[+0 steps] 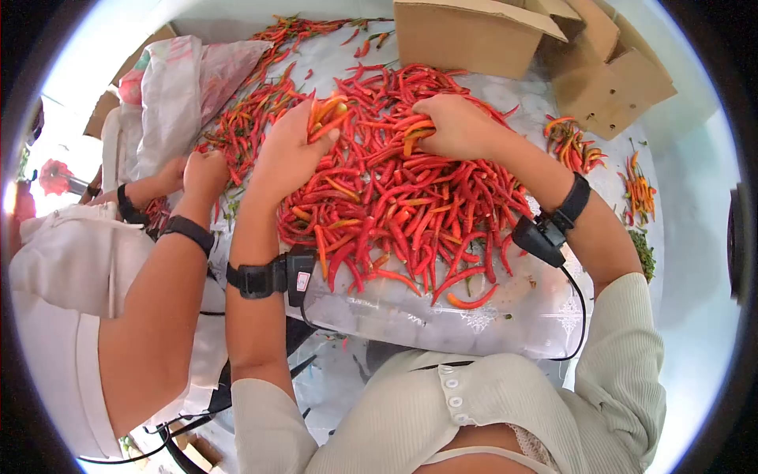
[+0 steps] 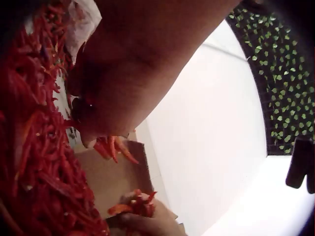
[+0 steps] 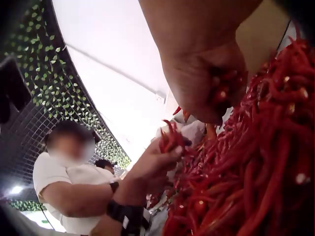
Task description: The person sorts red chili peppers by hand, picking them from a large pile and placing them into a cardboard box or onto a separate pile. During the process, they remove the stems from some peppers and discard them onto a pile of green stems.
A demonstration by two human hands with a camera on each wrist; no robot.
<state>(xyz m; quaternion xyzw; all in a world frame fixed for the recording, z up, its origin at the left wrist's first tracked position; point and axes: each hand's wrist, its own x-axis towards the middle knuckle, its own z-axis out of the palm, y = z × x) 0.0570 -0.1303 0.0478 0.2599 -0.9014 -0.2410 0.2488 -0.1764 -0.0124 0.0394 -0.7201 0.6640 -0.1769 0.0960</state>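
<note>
A large heap of red chili peppers (image 1: 410, 205) covers the middle of the table. At its upper left, my left hand (image 1: 288, 150) grips a bunch of orange and red chilies (image 1: 328, 114). My right hand (image 1: 458, 126) holds several chilies (image 1: 417, 133) over the heap's upper part, their orange ends poking out past the fingers. In the right wrist view, red chilies show inside the curled fingers of the right hand (image 3: 209, 83), and the left hand (image 3: 157, 160) with its bunch is beyond. The left wrist view shows chilies (image 2: 115, 147) hanging from the left hand (image 2: 118, 103).
Cardboard boxes (image 1: 466, 39) stand at the back right. Small chili piles (image 1: 570, 144) lie on the right, above some green stems (image 1: 643, 254). Another person's hand (image 1: 205, 178) works at a second chili pile (image 1: 245, 130) on the left, near a white sack (image 1: 170, 103).
</note>
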